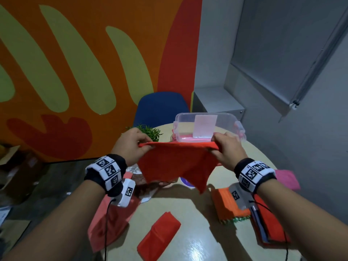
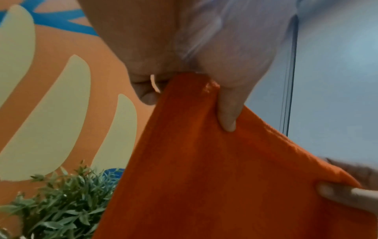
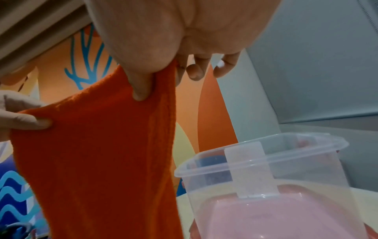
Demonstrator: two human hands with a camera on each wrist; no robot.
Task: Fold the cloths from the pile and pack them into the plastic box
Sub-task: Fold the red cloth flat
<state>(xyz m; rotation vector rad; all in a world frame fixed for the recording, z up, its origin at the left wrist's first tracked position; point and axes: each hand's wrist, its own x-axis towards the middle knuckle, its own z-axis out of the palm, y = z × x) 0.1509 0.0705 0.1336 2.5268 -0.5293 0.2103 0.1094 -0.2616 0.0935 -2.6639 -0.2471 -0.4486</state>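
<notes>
Both hands, left hand (image 1: 131, 146) and right hand (image 1: 227, 150), pinch red cloth (image 1: 175, 162) top corners taut; advise matching corners squarely before folding over table (image 1: 197, 232).

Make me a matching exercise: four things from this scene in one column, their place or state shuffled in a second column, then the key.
1. red cloth
2. plastic box
3. folded red cloth
4. green plant

A. lying flat on the near table
B. stretched in the air between left hand and right hand
C. beyond the left hand
D. open, something pink inside

Pairs: 1-B, 2-D, 3-A, 4-C
</notes>
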